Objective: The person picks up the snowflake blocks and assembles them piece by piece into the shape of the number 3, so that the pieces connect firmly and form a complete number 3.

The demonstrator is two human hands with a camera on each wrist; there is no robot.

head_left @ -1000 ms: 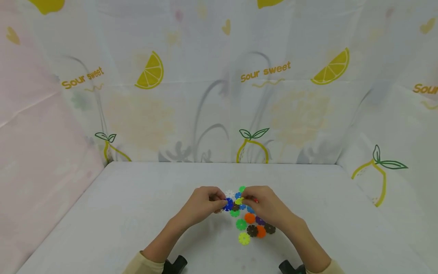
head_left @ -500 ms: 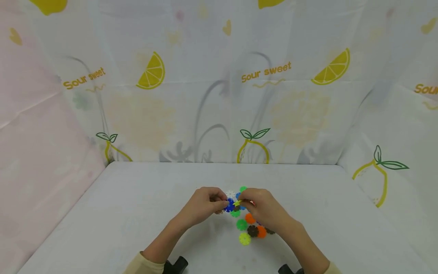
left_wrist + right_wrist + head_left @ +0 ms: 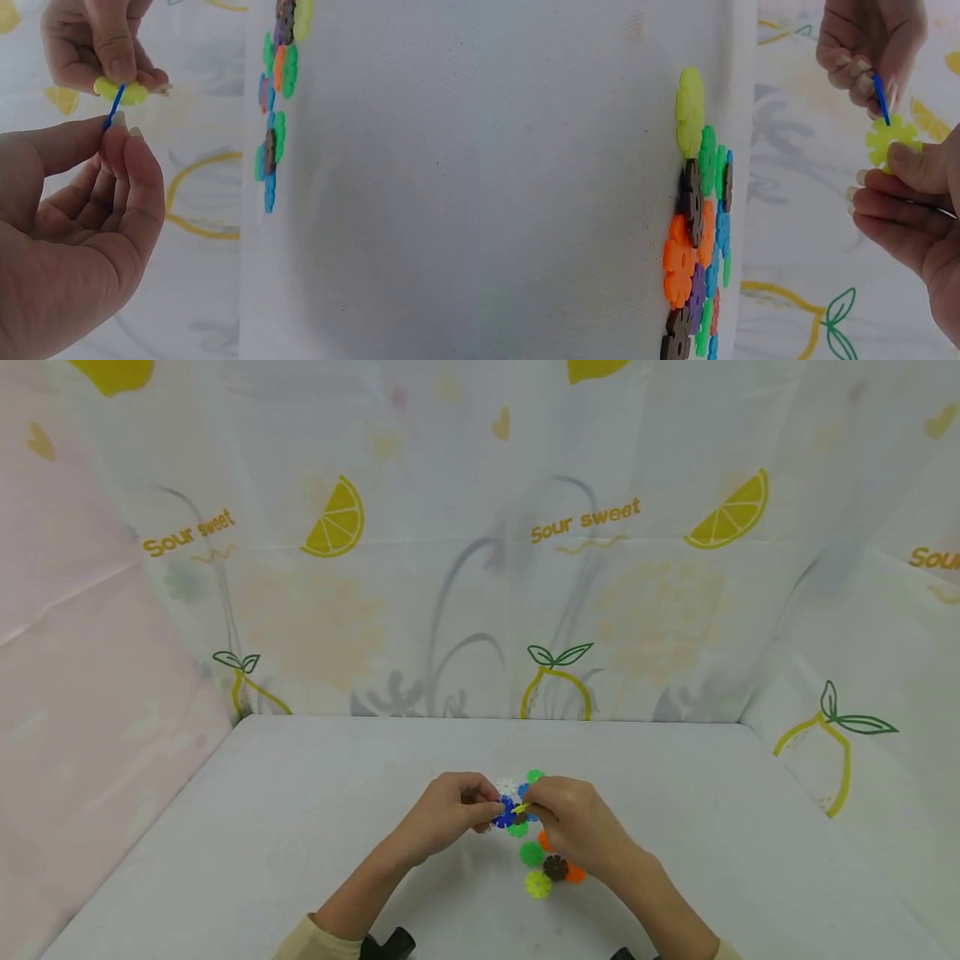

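Above the tabletop (image 3: 315, 810), a blue disc (image 3: 505, 815) is being pinched by the left hand (image 3: 456, 806) and a yellow disc (image 3: 886, 136) by the right hand (image 3: 583, 820), edges meeting, joining apparently unfinished, while other discs (image 3: 532, 854) are being left untouched below.

Discs (image 3: 532, 854) on table (image 3: 262, 827), cloth (image 3: 420, 585) behind.

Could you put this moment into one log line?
Left hand: pinches blue disc | Right hand: pinches yellow disc | Contact: rims meet, discs crosswise | White table: more coloured discs lying there
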